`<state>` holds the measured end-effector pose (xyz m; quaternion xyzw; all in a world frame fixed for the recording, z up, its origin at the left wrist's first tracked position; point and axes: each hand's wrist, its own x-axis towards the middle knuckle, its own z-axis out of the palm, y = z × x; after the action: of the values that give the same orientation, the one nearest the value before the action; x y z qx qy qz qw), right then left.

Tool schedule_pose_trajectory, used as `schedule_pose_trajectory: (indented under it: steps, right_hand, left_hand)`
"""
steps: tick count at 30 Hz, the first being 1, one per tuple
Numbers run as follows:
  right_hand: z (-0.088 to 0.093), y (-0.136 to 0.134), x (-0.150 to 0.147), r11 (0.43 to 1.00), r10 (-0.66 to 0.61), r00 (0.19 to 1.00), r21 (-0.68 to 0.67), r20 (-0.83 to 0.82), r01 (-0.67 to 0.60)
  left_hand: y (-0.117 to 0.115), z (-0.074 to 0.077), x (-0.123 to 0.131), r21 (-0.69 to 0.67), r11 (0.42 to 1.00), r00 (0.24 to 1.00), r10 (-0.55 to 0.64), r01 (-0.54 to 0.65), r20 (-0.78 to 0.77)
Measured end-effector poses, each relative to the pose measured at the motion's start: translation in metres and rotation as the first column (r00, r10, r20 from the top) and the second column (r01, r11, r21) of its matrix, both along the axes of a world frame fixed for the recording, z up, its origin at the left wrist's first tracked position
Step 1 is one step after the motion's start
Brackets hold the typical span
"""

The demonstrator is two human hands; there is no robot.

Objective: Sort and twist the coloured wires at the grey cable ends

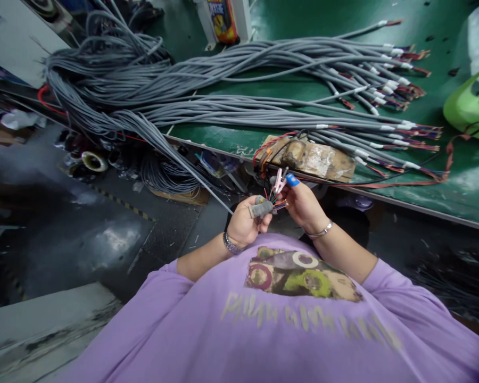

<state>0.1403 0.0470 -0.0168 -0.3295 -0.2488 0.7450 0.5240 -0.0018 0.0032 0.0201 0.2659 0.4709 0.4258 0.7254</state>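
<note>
As I look down at the held cable (219,199): it comes in from the left of the wooden block (331,162), its end on the person's side of that block.
Left hand (245,221): closed around the cable end, grasping it near where the coloured wires (279,204) come out.
Right hand (305,205): fingers bent in at those wires; from here I cannot tell whether they pinch or only touch.
Pink clip (278,182): just beside the right fingers, near the block; I can't make out what holds it.
Bench cables (263,58): beyond the block, many ends bared, with white bands (391,85); I judge that stage done there.
Held end: wires already exposed, apparently loose; I see no white band, though fingers hide part. How many cables remain, I can't tell.
</note>
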Motion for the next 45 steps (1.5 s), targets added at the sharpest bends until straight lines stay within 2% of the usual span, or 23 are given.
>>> schedule_pose_trajectory:
  steps: [3,9,16,24,31,35,40,45]
  right_hand:
    - [-0.007,0.003,-0.003,1.0,-0.002,1.0,0.015,-0.003,0.002]
    - [0.002,0.01,-0.009,0.986,0.075,0.989,-0.14,-0.124,-0.093]
    - [0.004,0.011,-0.014,0.98,-0.008,0.983,-0.197,-0.184,-0.029]
    - [0.008,0.01,-0.016,0.977,-0.055,0.984,-0.215,-0.167,0.018]
    - [0.006,0.006,-0.01,0.977,0.078,0.988,-0.187,-0.132,-0.102]
    - [0.01,0.003,-0.004,0.973,0.129,0.982,-0.172,-0.141,-0.152]
    - [0.016,0.005,0.0,0.979,0.11,0.987,-0.159,-0.116,-0.128]
    - [0.012,0.005,-0.003,0.992,0.039,0.997,-0.117,-0.065,-0.047]
  left_hand:
    - [0.001,-0.002,0.001,0.01,1.0,1.0,-0.004,0.004,0.021]
    - [0.003,-0.005,0.003,0.026,1.0,1.0,0.002,-0.003,0.026]
    - [0.004,-0.008,0.004,0.006,1.0,1.0,0.018,-0.018,0.004]
    - [0.004,-0.013,0.003,0.01,1.0,0.999,0.018,-0.017,-0.035]
    - [-0.004,-0.011,0.001,0.154,0.988,0.995,0.033,-0.019,-0.093]
    - [-0.007,-0.011,0.0,0.176,0.983,0.992,0.073,-0.054,-0.106]
    - [-0.006,-0.01,0.001,0.159,0.985,0.992,0.084,-0.069,-0.09]
    - [-0.001,-0.007,0.004,0.126,0.989,0.995,0.082,-0.075,-0.05]
